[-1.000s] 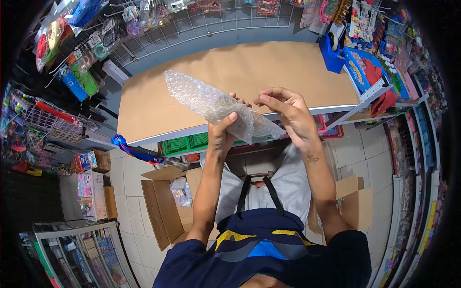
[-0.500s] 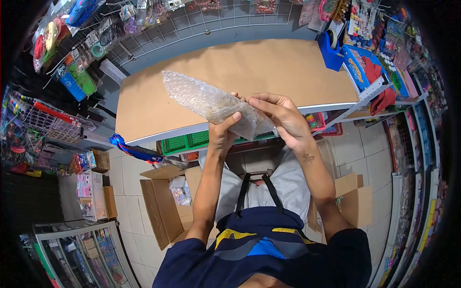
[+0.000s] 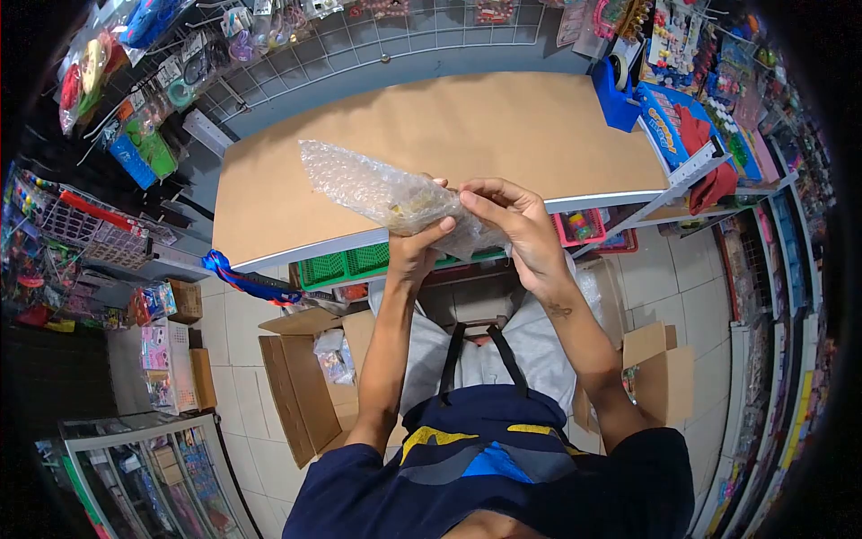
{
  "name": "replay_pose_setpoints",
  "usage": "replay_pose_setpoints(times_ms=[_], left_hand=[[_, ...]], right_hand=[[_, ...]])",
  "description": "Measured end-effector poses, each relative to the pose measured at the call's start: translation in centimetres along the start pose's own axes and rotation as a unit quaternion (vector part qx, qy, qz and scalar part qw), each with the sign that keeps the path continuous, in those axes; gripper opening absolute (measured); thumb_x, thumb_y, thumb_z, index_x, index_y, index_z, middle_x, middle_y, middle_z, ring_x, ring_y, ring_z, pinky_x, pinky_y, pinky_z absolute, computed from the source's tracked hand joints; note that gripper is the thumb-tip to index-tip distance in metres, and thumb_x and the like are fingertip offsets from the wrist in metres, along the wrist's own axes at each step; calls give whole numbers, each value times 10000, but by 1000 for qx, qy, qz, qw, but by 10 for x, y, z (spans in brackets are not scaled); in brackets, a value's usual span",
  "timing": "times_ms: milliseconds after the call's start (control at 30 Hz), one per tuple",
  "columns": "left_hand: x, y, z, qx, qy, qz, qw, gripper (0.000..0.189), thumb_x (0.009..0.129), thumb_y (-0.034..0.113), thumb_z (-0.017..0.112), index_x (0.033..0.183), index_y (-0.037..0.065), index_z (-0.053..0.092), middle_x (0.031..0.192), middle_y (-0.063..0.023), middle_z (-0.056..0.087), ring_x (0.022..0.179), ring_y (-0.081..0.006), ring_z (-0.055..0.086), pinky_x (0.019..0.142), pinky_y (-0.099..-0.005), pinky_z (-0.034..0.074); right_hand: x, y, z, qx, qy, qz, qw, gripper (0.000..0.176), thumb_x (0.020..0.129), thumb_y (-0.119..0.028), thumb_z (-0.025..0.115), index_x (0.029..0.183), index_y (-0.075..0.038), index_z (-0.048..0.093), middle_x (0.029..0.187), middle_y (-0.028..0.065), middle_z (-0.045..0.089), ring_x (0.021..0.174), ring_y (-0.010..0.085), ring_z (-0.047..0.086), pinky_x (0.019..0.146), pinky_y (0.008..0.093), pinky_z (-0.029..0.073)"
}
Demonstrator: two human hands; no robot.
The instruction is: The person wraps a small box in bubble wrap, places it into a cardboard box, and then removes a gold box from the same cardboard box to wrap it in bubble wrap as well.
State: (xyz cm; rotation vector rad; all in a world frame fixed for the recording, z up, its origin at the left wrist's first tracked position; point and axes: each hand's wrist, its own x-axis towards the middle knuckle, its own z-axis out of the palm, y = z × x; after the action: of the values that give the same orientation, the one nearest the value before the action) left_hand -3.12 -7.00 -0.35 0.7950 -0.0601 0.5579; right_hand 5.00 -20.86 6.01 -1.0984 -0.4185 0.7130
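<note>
A bubble-wrapped bundle [image 3: 359, 184] is held up over the front edge of the brown tabletop [image 3: 485, 121]. Something yellowish shows faintly inside the clear wrap. My left hand [image 3: 420, 242] grips the bundle from below, with its thumb across the near side. On the bundle's right part, my right hand [image 3: 516, 216] pinches the wrap between thumb and fingers. What lies inside the wrap is too blurred to name.
Open cardboard boxes stand on the floor at left [image 3: 301, 382] and right [image 3: 660, 377]. Green baskets [image 3: 346, 267] sit under the tabletop. A blue tape dispenser [image 3: 617, 99] stands at the back right. Hanging goods and shelves surround the table.
The bundle's left end has dipped slightly. My right hand has shifted a little left and down, still pinching the wrap, and its forearm has turned slightly. My left hand keeps its hold.
</note>
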Motion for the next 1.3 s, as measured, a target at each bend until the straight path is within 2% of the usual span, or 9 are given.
replay_pose_setpoints(times_ms=[167,300,467,567,800,1100,1167,1200,1300], left_hand=[[2,2,-1,27,-24,17,999,570,719,-82,782,1232,35,565,1078,-37,605,1065,-174,609,963,-321,486],[6,5,-5,21,-83,27,996,543,702,-81,785,1193,35,586,1103,-26,579,1067,-160,593,953,-307,484],[10,4,-4,57,-117,75,989,542,655,-32,820,1159,39,635,1198,-46,534,1139,-171,565,982,-325,477],[14,4,-4,100,-136,88,982,525,633,-2,842,1128,47,673,1245,-62,526,1186,-188,548,1021,-343,463],[17,7,-3,123,-173,49,976,502,650,-2,826,1132,12,689,1286,-121,610,1238,-238,567,1060,-382,462],[18,29,17,86,40,-80,992,460,829,81,759,1220,-70,571,1187,-207,670,1116,-290,666,974,-424,546],[31,34,9,53,63,-103,991,462,855,124,732,1242,-41,540,1177,-190,665,1124,-301,655,991,-445,533],[37,39,9,50,57,-133,988,402,895,149,716,1221,-28,561,1080,-149,685,1035,-263,690,890,-417,585],[53,44,7,107,96,-161,976,309,895,139,734,1135,-17,619,1025,-124,704,904,-215,718,767,-368,614]], right_hand=[[-2,3,3,-1,5,-11,1000,189,898,-164,769,1038,-39,754,981,15,726,913,61,637,850,221,466],[-4,7,5,13,-11,-14,1000,322,901,-153,760,1194,-49,675,1016,14,709,934,71,634,845,231,467],[0,9,-3,125,-52,76,988,387,911,-147,729,1249,-66,558,1061,15,678,989,90,632,856,245,479],[2,9,-3,175,-69,117,975,275,923,-159,701,1156,-68,585,1069,23,679,1014,97,640,876,255,492],[7,14,-9,177,-87,132,971,271,971,-181,631,1211,-60,597,1125,32,674,1043,108,641,894,263,497],[11,-4,-46,-2,-47,106,993,252,1040,-223,547,1241,-72,575,1175,32,635,1058,108,619,935,280,475],[8,0,-51,-186,4,-27,982,289,978,-142,622,1251,-61,571,1178,47,634,1024,126,619,957,286,456],[8,3,-56,-280,7,-109,954,334,947,-118,650,1267,-68,567,1187,59,633,1015,141,615,974,297,442],[11,-4,-63,-523,-52,-294,798,569,821,-37,725,1349,-165,554,1326,78,573,1139,223,574,1036,376,407]])
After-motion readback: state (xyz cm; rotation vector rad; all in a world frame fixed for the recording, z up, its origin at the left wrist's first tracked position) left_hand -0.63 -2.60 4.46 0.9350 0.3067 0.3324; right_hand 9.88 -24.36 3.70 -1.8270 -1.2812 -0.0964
